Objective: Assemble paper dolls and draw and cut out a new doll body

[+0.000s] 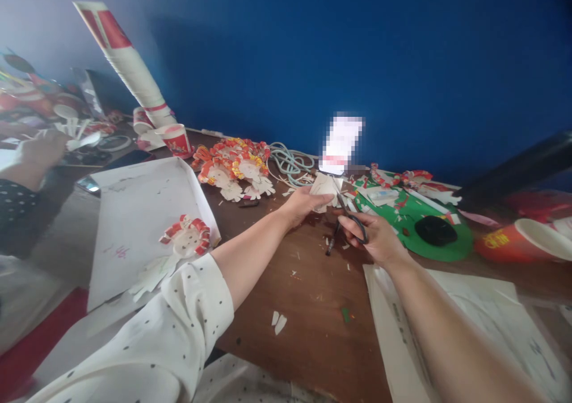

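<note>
My left hand is closed on a piece of white paper, its thumb lying over the near side. A pair of scissors with dark handles is in my right hand, fingers through the loops. The blades reach up to the paper's right edge; whether they are parted I cannot make out. A dark pen lies on the brown table just below the two hands. Small paper scraps are scattered around on the wood.
A pile of red and yellow paper crafts lies behind my left arm. A white box lid stands left, a green sheet right, near an orange cup. Stacked paper cups lean on the wall. Another person's hand is far left.
</note>
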Tool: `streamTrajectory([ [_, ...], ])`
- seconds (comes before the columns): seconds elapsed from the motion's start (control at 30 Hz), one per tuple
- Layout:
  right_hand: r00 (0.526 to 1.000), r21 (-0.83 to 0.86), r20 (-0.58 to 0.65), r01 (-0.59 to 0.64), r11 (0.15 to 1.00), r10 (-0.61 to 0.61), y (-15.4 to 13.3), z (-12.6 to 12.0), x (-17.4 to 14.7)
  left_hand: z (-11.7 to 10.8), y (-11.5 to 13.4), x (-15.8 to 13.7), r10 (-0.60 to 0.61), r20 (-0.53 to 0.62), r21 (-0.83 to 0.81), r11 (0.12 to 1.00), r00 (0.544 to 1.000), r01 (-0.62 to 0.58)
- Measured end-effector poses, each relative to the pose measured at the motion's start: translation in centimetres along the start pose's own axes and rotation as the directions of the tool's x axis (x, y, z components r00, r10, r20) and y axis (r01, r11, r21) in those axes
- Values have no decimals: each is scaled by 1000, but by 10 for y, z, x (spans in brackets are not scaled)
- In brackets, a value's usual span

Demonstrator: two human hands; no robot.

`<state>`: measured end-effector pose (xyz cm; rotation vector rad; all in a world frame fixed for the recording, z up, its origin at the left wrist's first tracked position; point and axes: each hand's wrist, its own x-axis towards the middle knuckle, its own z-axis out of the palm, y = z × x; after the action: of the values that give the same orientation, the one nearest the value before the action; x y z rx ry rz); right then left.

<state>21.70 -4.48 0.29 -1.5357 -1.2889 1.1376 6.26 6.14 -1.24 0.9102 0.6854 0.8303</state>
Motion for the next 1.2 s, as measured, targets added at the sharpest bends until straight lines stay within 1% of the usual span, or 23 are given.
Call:
streamTrajectory([
  [0.6,999,-93,21,40,995,-38,-4,-4,-3,-1,-2,3,-9,-39,35,999,999,11],
  [0.7,999,-108,33,18,994,-15,-6,-5,-3,-1,-1,2,-17,-52,43,999,999,19],
  [0.8,999,-89,31,-6,996,9,-9,-6,-4,-1,0,1,-11,-34,49,999,999,12],
  [0.87,999,-73,40,1,997,2,-9,-6,-5,-2,1,1,-4,-21,52,999,1000,6],
  [1.07,999,-18,43,-15,1000,16,1,-9,-1,-2,5,-2,-22,24,107,994,999,20],
  [1.2,998,-31,61,-16,999,18,4,-11,0,-2,7,-3,-34,47,114,993,998,29],
])
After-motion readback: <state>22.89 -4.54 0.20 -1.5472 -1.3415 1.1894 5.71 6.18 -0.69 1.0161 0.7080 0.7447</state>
